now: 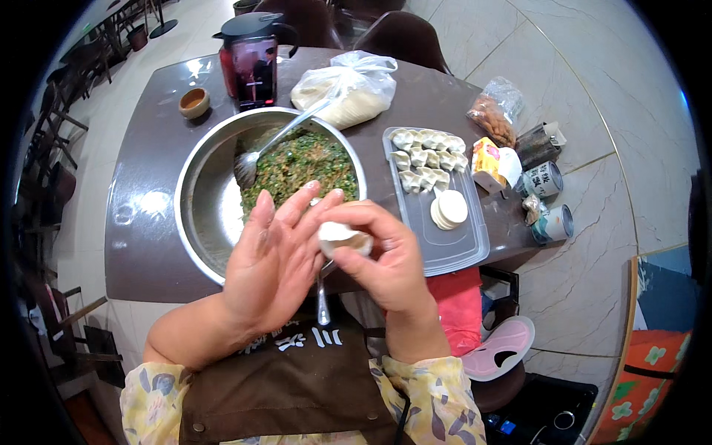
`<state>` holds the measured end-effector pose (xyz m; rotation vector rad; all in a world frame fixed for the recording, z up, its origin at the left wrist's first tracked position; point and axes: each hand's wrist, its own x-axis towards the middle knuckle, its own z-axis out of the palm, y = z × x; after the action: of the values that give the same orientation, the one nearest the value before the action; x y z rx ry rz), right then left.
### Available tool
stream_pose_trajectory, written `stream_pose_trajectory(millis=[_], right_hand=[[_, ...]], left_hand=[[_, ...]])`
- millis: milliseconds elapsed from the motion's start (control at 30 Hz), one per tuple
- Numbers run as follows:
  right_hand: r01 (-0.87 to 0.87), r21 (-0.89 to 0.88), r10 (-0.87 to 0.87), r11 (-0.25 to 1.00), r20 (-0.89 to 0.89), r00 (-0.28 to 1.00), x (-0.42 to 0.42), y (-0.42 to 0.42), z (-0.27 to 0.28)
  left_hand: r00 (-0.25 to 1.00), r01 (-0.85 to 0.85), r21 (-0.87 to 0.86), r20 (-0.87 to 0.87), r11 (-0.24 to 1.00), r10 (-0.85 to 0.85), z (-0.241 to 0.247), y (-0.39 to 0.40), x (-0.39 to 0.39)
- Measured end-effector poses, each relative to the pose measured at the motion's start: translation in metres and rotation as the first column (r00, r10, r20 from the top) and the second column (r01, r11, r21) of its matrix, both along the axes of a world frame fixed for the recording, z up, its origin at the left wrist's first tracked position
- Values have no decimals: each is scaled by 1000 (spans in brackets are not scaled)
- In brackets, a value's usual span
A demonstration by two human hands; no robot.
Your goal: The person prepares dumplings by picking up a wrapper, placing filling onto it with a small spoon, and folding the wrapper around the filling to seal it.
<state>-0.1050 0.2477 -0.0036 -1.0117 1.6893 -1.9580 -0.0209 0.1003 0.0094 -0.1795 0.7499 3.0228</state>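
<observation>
Between the thumb and fingers of my right hand (384, 250) is a partly folded dumpling (344, 238), above the near right rim of a large steel bowl (203, 245). My left hand (278, 261) is beside it, palm up with the fingers apart and nothing held. Chopped green filling (311, 161) fills the right part of the bowl, and a slotted metal spoon (247, 167) rests in it. A second metal handle (322, 303) sticks out below my hands. To the right, a plastic tray (411, 245) carries rows of folded dumplings (428, 150) and a stack of round wrappers (451, 208).
Behind the bowl are a small cup (194, 104), a phone (255, 72) leaning on a jug (250, 25), and a knotted plastic bag of pale contents (350, 100). A tissue pack (486, 164), a bag of brown food (494, 119) and cans (552, 224) line the table's right edge.
</observation>
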Motion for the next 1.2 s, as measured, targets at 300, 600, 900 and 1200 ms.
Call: stream_pose_trajectory(millis=[300, 600, 900, 1200], right_hand=[[624, 454, -565, 637, -276, 778, -194, 163, -67], [658, 625, -436, 420, -496, 751, -219, 154, -86], [718, 572, -464, 397, -550, 694, -212, 154, -81], [663, 606, -450, 440, -490, 747, -166, 172, -79]], left_hand=[[664, -740, -532, -480, 412, 574, -2, -55, 35], [548, -718, -693, -504, 66, 667, -24, -78, 52], [552, -745, -660, -522, 102, 650, -23, -70, 40], [564, -736, -673, -549, 73, 617, -32, -76, 45]])
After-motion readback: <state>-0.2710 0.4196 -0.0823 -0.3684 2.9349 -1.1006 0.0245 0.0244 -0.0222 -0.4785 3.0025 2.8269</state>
